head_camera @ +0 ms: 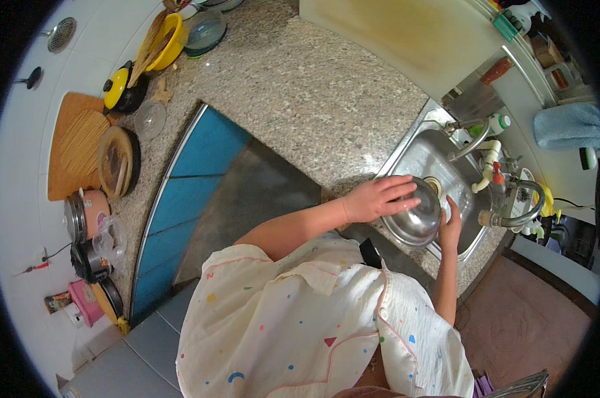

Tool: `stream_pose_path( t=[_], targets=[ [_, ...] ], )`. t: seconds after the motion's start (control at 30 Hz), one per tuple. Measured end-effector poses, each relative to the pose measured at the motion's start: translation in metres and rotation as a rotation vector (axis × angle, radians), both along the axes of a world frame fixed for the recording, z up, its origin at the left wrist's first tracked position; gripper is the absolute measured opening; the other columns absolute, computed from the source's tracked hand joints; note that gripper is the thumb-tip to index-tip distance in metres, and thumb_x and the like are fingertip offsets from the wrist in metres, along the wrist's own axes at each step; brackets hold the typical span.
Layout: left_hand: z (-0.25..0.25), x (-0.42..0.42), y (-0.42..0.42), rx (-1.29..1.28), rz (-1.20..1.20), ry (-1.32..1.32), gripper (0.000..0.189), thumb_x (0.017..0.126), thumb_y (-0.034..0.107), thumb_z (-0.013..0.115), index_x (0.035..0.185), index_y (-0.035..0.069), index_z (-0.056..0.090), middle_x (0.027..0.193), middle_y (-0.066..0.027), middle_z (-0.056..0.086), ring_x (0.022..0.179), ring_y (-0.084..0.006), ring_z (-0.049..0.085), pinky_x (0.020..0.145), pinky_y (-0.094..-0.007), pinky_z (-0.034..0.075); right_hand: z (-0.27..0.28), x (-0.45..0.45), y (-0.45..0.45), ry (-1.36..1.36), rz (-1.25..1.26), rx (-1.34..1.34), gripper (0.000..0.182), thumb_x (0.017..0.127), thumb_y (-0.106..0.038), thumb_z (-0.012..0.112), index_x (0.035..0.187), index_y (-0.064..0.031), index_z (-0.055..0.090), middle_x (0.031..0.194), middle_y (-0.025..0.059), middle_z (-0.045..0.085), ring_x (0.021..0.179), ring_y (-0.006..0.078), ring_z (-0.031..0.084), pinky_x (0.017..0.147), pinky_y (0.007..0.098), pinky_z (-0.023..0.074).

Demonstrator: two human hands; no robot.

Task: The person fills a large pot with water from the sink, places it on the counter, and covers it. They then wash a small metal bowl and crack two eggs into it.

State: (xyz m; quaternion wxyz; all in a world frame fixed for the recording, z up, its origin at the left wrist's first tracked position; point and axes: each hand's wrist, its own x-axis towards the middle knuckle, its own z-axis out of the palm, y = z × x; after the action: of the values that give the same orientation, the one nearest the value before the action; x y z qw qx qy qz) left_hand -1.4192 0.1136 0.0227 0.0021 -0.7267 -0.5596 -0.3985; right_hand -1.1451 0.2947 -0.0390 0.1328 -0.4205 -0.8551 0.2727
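A round, shiny stainless-steel bowl (pixel 413 224) is held tilted over the near edge of the sink (pixel 404 151). My left hand (pixel 383 199) lies across the bowl's upper left side, fingers stretched over its surface. On the opposite side, my right hand (pixel 449 225) grips the rim with the thumb upward. Past the bowl, the drain (pixel 433 185) shows in the wet sink bottom. A curved metal faucet (pixel 471 144) reaches over the basin from behind. I cannot tell whether water is running.
Behind the sink stand a tap with a red handle (pixel 498 173) and a green-and-white bottle (pixel 496 123). A cleaver (pixel 479 84) is at the wall. Leftward along the granite counter (pixel 300 84) are a yellow basin (pixel 166 45), a lidded pot (pixel 125 89) and a wooden board (pixel 76 144).
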Motion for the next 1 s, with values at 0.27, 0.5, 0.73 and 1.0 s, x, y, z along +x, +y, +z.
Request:
stream_pose_path(
  t=[0.27, 0.5, 0.73, 1.0],
  targets=[
    [-0.024, -0.063, -0.050, -0.287, 0.827, -1.170, 0.050, 0.086, 0.000, 0.051, 0.135, 0.007, 0.045, 0.128, -0.0160, 0.052, 0.111, -0.0289, 0.058, 0.092, -0.0349, 0.051, -0.032, -0.018, -0.033, -0.069, 0.056, 0.038, 0.040, 0.090, -0.008, 0.059, 0.129, -0.0027, 0.052, 0.128, 0.0157, 0.057, 0.119, 0.0244, 0.055, 0.096, 0.0336, 0.0443],
    [-0.077, -0.285, -0.129, 0.105, 0.808, -2.276, 0.037, 0.094, 0.007, 0.051, 0.124, -0.011, 0.040, 0.119, -0.0265, 0.051, 0.107, -0.0384, 0.058, 0.088, -0.0498, 0.056, -0.034, -0.026, -0.032, -0.047, -0.027, -0.034, 0.038, 0.087, -0.004, 0.062, 0.125, -0.0018, 0.055, 0.125, 0.0142, 0.058, 0.114, 0.0243, 0.056, 0.095, 0.0335, 0.0452],
    [-0.113, -0.434, -0.172, 0.046, 0.954, -2.026, 0.031, 0.094, 0.005, 0.052, 0.117, -0.013, 0.043, 0.110, -0.0279, 0.057, 0.090, -0.0395, 0.065, 0.072, -0.0433, 0.062, -0.044, -0.098, -0.073, -0.031, -0.111, -0.053, 0.034, 0.087, -0.005, 0.060, 0.120, 0.0003, 0.058, 0.122, 0.0199, 0.058, 0.117, 0.0341, 0.054, 0.101, 0.0391, 0.0403],
    [-0.131, -0.471, -0.189, -0.068, 0.887, -1.899, 0.046, 0.089, 0.010, 0.064, 0.124, -0.008, 0.041, 0.120, -0.0241, 0.051, 0.094, -0.0370, 0.064, 0.075, -0.0473, 0.061, -0.003, -0.159, -0.123, -0.103, -0.186, -0.015, 0.033, 0.086, -0.003, 0.057, 0.120, -0.0029, 0.059, 0.125, 0.0188, 0.058, 0.120, 0.0343, 0.052, 0.102, 0.0396, 0.0398]
  ],
)
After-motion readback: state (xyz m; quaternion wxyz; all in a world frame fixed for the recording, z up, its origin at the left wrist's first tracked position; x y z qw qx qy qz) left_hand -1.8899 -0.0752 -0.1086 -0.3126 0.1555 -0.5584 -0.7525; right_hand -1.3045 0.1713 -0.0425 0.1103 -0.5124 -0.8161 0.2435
